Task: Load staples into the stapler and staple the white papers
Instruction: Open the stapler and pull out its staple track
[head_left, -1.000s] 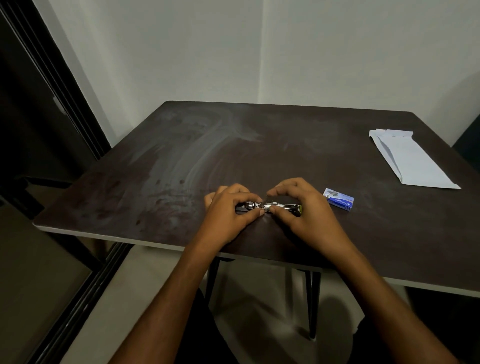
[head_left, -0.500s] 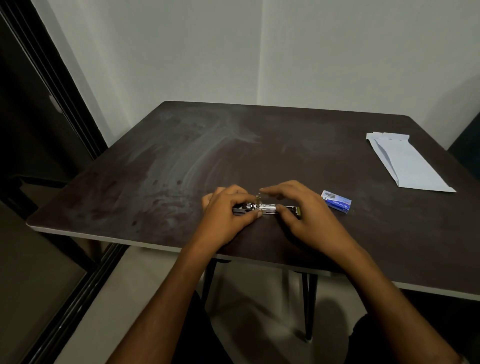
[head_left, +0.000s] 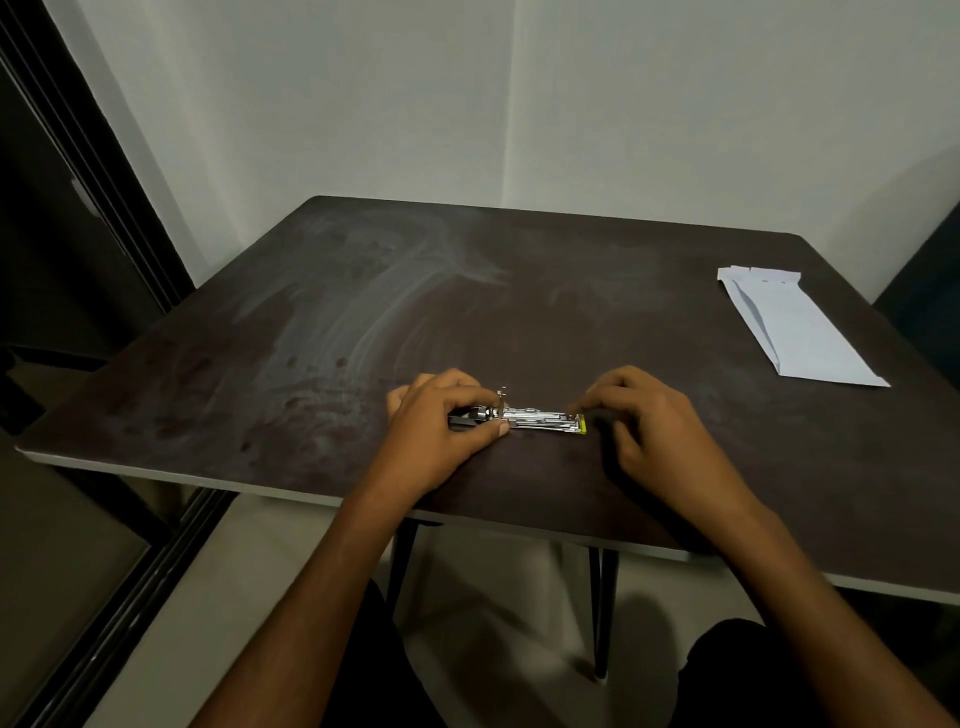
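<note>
A small metal stapler lies opened out flat on the dark table, near its front edge, with its silver magazine exposed and a yellow-green tip at its right end. My left hand grips the stapler's left, darker part. My right hand is curled, its fingertips pinching at the yellow-green end. The white papers lie folded at the table's far right, well apart from both hands. The blue staple box is hidden behind my right hand.
The table stands in a corner of pale walls. A dark sliding door frame runs along the left. The table's front edge is close to my forearms, and thin black legs show under it.
My right hand has slid rightward off the stapler, uncovering the silver magazine and now hiding the blue staple box. My left hand has kept its grip. The head camera shifted slightly.
</note>
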